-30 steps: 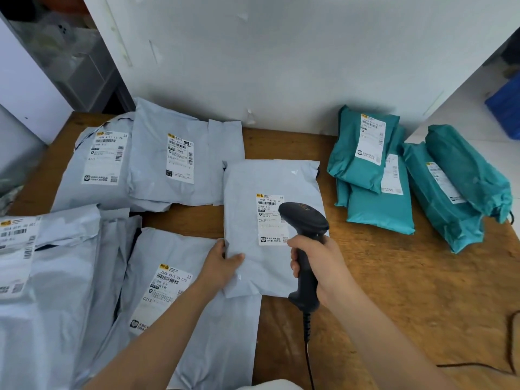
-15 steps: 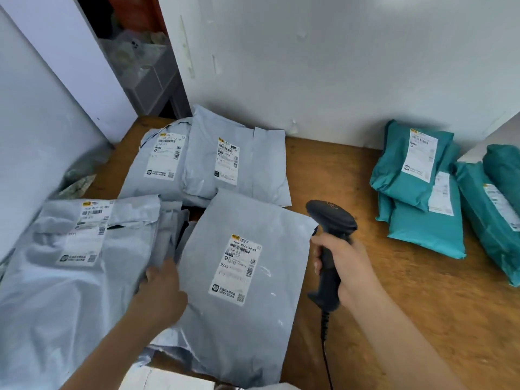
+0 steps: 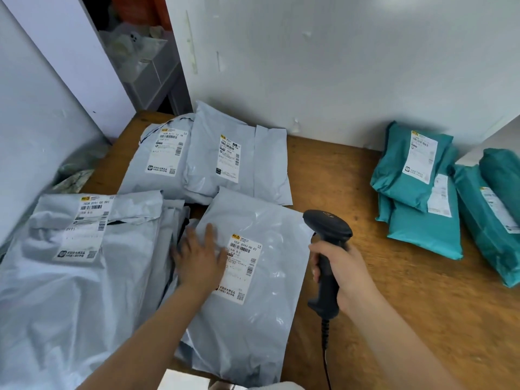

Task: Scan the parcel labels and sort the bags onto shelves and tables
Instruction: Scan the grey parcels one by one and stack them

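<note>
Resting flat with fingers spread, the left hand (image 3: 201, 260) touches a grey bag (image 3: 253, 305); right hand (image 3: 347, 274) fingers grip the scanner (image 3: 327, 235).

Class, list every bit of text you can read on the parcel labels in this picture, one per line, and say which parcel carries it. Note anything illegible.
"102F D243-00 C2": label on the grey bag under the left hand.
"102A D191-00 D03" (last characters uncertain), with "D191" lower down: label on the large grey bag at left.
Two rear grey bags' labels: codes too blurred.
Teal bags' labels: too small to read.
Scanner: no legible marking.
</note>
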The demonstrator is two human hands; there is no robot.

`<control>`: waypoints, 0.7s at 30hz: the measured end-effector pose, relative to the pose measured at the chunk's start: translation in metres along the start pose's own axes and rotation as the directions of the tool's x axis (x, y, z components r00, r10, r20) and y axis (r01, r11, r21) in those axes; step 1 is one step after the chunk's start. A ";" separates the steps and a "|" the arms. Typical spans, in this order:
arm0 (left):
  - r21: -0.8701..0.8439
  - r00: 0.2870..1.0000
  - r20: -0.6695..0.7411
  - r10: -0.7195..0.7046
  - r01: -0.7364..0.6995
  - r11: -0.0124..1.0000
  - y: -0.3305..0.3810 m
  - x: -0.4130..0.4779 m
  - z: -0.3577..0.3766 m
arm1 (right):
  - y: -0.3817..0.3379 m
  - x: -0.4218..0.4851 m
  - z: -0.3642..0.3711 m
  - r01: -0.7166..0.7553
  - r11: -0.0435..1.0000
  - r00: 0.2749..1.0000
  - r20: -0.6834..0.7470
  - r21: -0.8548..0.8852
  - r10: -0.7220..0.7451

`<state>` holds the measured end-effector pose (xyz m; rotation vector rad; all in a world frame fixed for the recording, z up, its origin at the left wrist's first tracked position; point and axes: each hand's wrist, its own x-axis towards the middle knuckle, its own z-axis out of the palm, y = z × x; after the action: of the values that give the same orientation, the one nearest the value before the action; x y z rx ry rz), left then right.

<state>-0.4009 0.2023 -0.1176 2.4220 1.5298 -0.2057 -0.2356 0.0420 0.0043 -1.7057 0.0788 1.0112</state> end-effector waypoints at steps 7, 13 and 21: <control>0.125 1.000 -0.021 0.011 -0.009 0.992 0.001 -0.011 -0.005 | 0.005 0.001 0.003 -0.022 1.000 1.000 0.021 -0.010 0.022; 0.366 0.997 0.024 0.067 -0.071 0.928 0.007 -0.033 -0.012 | -0.003 0.004 0.006 -0.070 0.997 0.997 0.038 0.041 0.069; -0.042 0.979 -0.203 -0.035 0.027 0.999 0.041 0.126 -0.099 | -0.018 0.005 0.000 -0.051 0.994 0.999 -0.008 0.101 0.052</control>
<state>-0.3115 0.3244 -0.0503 2.4539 1.6398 0.0685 -0.2231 0.0514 0.0146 -1.6243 0.1778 1.0196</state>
